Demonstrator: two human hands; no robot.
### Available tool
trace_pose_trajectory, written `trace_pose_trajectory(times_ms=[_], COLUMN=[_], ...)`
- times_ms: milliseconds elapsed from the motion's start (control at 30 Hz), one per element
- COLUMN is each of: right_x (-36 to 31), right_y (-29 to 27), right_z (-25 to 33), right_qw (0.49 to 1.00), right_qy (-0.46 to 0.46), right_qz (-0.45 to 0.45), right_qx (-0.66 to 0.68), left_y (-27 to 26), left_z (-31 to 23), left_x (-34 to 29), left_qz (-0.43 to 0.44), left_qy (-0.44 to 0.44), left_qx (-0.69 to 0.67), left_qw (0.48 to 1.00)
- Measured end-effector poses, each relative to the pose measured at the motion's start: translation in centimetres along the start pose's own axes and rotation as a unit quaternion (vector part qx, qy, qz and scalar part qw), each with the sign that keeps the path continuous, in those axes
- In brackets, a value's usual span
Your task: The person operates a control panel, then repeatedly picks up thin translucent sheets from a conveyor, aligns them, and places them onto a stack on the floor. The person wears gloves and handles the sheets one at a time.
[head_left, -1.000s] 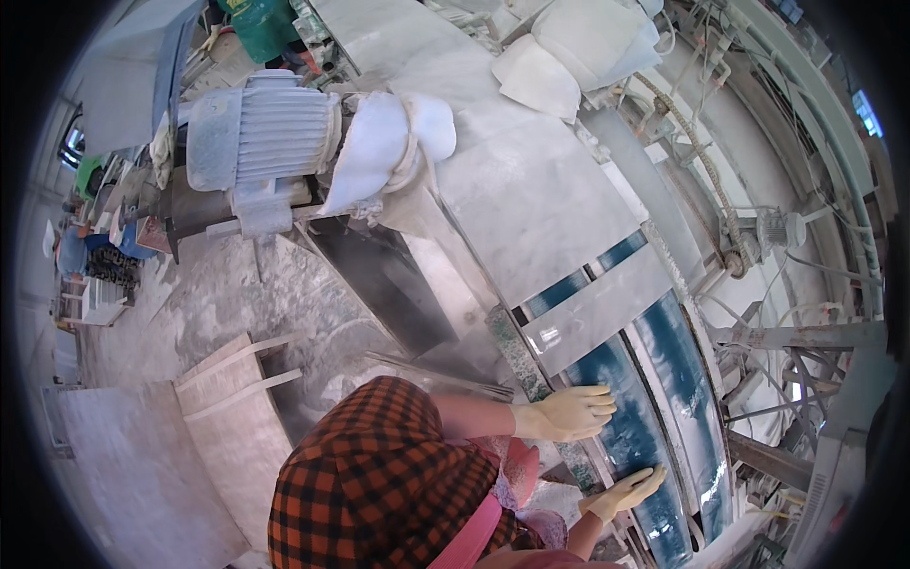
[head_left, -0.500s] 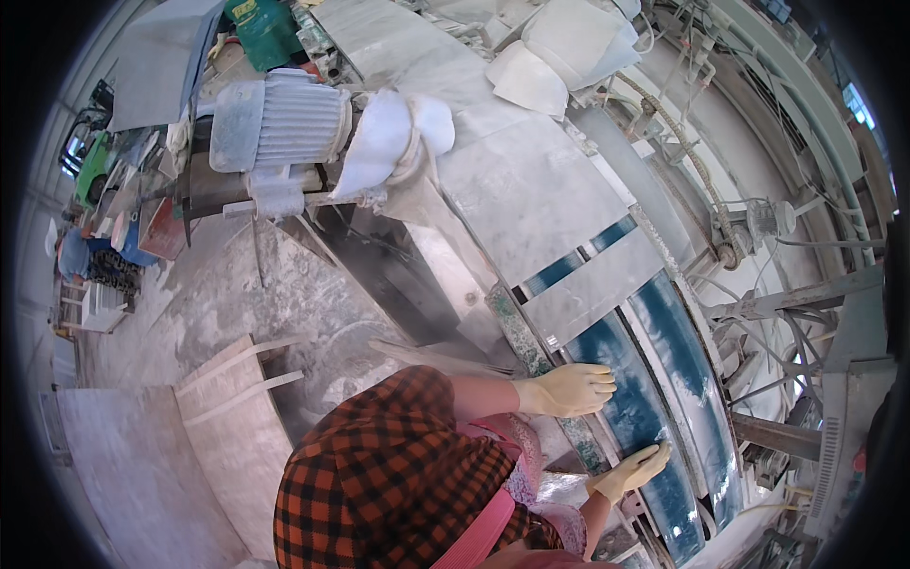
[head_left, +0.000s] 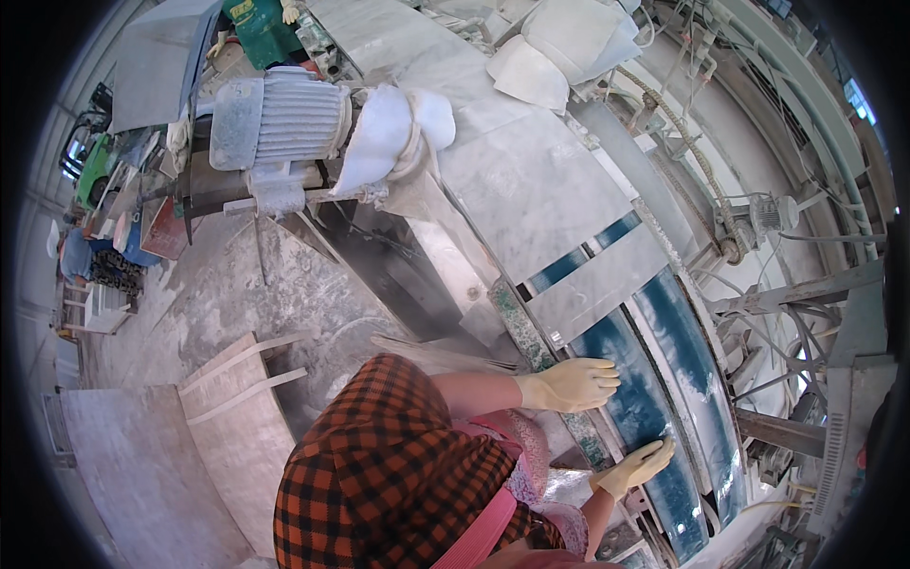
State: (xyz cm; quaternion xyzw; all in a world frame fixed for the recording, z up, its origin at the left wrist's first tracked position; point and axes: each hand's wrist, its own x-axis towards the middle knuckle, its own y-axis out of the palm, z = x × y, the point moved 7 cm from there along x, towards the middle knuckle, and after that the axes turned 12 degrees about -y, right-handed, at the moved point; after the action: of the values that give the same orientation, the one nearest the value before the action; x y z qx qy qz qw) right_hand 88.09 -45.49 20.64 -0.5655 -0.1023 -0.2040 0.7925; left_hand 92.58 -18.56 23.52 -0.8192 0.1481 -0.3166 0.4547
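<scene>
My left hand [head_left: 572,384], in a pale yellow glove, lies over the near edge of a blue conveyor belt [head_left: 616,356], fingers stretched out toward the far side. Lower down the same belt my right hand [head_left: 638,468], gloved alike, rests with its fingers extended. I see nothing held in either hand. Up the belt from my left hand lies a narrow grey stone strip [head_left: 602,284]. Beyond it, across a blue gap, sits a large grey stone slab [head_left: 531,190].
A second blue belt [head_left: 687,351] runs alongside. A dusty ribbed motor [head_left: 301,119] and a cloth-wrapped part [head_left: 384,142] stand at upper left. Pale boards [head_left: 227,408] lean behind me. A person in a green apron [head_left: 265,33] is at the far end. Pipes and cables line the right.
Both hands stay on the belt, with only a slight shift. A gloved hand of the far person has come into sight. The view has moved a little.
</scene>
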Motion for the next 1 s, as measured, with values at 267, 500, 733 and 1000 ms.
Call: trace_pose_trajectory(times_ms=[267,500,733,1000], right_x=[0.0,-0.1,0.0,-0.1], right_y=[0.2,0.4,0.0,0.0], right_z=[-0.3,-0.4,0.3,0.1], right_qw=[1.0,1.0,1.0,0.999], right_qy=[-0.008,-0.02,-0.011,-0.021], right_qz=[-0.002,-0.016,-0.01,-0.027], right_qx=[-0.01,-0.012,-0.005,-0.002], left_y=[0.1,0.3,0.5,-1.4], left_z=[0.2,0.4,0.4,-0.1], left_x=[0.0,0.0,-0.1,-0.1], left_qz=[-0.005,0.014,0.015,-0.08], left_qy=[-0.014,-0.015,-0.017,0.031], left_qx=[-0.024,-0.031,-0.036,-0.001], left_qw=[1.0,0.999,0.999,0.996])
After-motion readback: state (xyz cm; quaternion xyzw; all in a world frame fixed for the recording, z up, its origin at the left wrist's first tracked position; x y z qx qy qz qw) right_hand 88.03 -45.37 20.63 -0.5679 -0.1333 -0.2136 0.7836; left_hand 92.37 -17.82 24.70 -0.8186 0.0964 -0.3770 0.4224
